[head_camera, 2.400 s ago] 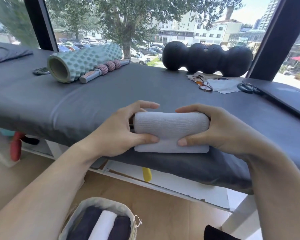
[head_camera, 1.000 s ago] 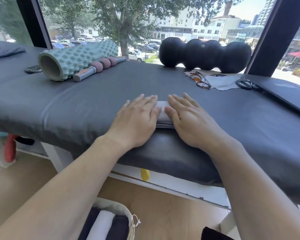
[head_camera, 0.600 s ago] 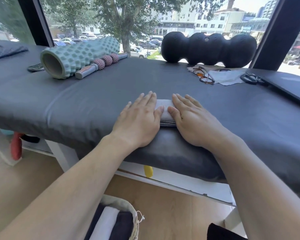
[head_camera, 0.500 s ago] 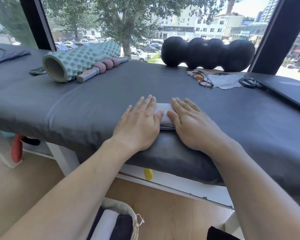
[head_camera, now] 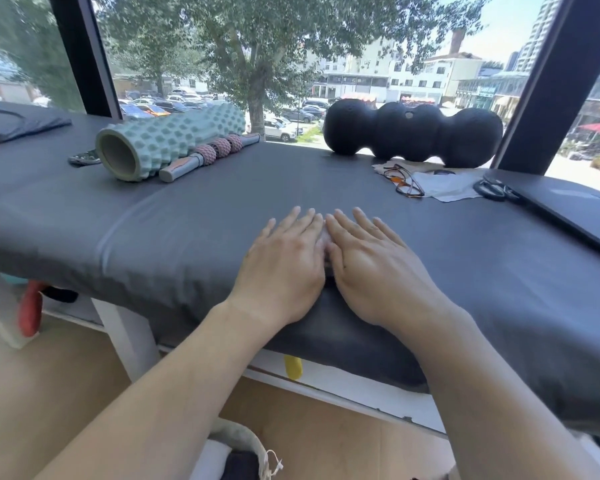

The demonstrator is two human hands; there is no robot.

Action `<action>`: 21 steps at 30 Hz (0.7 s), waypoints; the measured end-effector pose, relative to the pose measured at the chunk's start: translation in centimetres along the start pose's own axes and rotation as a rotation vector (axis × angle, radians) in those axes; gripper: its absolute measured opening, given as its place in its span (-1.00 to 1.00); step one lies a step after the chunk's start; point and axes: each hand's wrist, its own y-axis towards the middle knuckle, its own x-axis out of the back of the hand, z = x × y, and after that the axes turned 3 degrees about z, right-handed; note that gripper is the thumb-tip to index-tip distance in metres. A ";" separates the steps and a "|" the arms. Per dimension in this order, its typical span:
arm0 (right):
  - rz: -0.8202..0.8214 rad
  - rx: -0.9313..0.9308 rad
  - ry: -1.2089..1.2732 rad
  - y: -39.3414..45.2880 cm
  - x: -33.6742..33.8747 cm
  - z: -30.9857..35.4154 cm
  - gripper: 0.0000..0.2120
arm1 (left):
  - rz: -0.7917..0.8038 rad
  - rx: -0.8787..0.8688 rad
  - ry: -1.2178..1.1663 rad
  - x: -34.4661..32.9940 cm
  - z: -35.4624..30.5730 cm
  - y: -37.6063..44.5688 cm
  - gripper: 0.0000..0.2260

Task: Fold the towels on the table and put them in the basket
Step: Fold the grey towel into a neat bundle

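Both hands lie flat, palms down and side by side, near the front edge of the grey padded table [head_camera: 187, 237]. My left hand [head_camera: 284, 265] and my right hand [head_camera: 371, 268] press on a folded pale grey towel [head_camera: 326, 249] and cover it almost fully; only a thin sliver shows between them. Neither hand grips anything. On the floor below, under my left forearm, part of the fabric basket [head_camera: 243, 441] shows, holding a white towel [head_camera: 208, 460] and a dark one [head_camera: 239, 467].
At the back of the table lie a mint foam roller [head_camera: 167, 143], a massage stick [head_camera: 208, 155], a black peanut roller [head_camera: 413, 133], glasses [head_camera: 404, 181] on a cloth, scissors [head_camera: 492, 190] and a dark laptop [head_camera: 568, 206]. A window is behind.
2.4 s ago my hands held the thick folded towel by its ends. They then pressed flat on it and have since closed together, hiding nearly all of it.
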 end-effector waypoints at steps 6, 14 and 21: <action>0.030 -0.012 0.045 -0.1 -1.3 -0.7 -0.47 | 0.070 0.021 -0.016 -0.9 0.6 -0.4 -0.53; 0.056 -0.050 0.058 -0.3 -1.3 -1.7 -0.45 | 0.156 0.143 -0.022 -0.1 1.3 -1.1 -0.45; -0.082 -0.193 0.234 -0.4 -0.9 -1.3 -0.49 | 0.031 0.050 -0.052 -0.7 1.9 -1.8 -0.47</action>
